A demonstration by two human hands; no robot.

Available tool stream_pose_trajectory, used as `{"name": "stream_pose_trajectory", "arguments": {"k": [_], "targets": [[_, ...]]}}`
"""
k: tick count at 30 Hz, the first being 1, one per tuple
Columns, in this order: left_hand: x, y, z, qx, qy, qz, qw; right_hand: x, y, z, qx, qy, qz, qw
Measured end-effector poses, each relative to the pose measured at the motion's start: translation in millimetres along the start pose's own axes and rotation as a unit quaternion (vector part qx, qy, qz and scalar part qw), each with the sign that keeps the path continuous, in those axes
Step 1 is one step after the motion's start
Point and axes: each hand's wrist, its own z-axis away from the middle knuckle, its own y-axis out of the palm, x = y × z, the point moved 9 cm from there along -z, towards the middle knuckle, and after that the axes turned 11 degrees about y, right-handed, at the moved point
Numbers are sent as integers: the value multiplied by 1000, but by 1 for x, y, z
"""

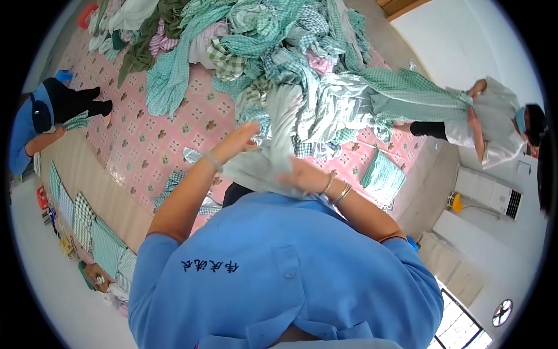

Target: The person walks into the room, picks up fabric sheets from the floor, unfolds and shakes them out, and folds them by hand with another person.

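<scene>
A pale grey-white cloth (258, 166) stretches from the fabric pile (250, 49) down to the front of the blue shirt, partly bunched between my hands. My left hand (241, 138) is over the cloth's left side, its fingers slightly apart and curved, with no clear grip visible. Lower and to the right, my right hand (307, 175) lies against the cloth, blurred by motion, so its fingers cannot be made out. Green checked, white and pink fabrics make up the pile beyond both hands.
A co-worker (503, 119) at the right holds a long green checked cloth (407, 96). Another person (35, 125) stands at the left by a wooden table (110, 180) with folded fabrics (107, 247) along its edge. Pink patterned flooring (136, 134) lies under the pile.
</scene>
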Motion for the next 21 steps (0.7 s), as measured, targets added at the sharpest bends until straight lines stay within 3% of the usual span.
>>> {"name": "stream_pose_trajectory", "arguments": {"k": [1, 2, 3, 4, 7, 11, 13, 15, 17, 19, 20, 21], "targets": [[2, 19, -5, 3, 2, -4, 1000, 13, 29, 36, 108, 91, -24, 990], [17, 57, -2, 67, -54, 11, 996, -1, 52, 58, 100, 84, -28, 991], [31, 90, -2, 133, -115, 29, 984, 20, 72, 80, 124, -91, -38, 987], [57, 115, -16, 106, -94, 5, 990, 35, 86, 113, 141, -263, -44, 953], [96, 212, 0, 106, -81, -13, 991, -21, 123, 182, 117, -217, 44, 968], [166, 298, 34, 130, -67, -41, 988, -80, 147, 273, 55, -210, -18, 976], [161, 323, 77, 135, -79, -13, 988, -131, 157, 299, 25, -128, -33, 991], [102, 345, 139, 187, -31, 122, 974, -180, 144, 333, -88, -155, -276, 944], [59, 351, 194, 202, -35, 154, 967, -231, 122, 348, -251, -41, -323, 911], [5, 365, 252, 265, 72, 154, 949, -236, 117, 374, -434, -32, -123, 892], [0, 366, 276, 267, 71, 149, 949, -231, 126, 374, -458, -39, -56, 886], [-5, 378, 305, 353, 103, 77, 927, -231, 133, 365, -462, -41, -56, 884]]}}
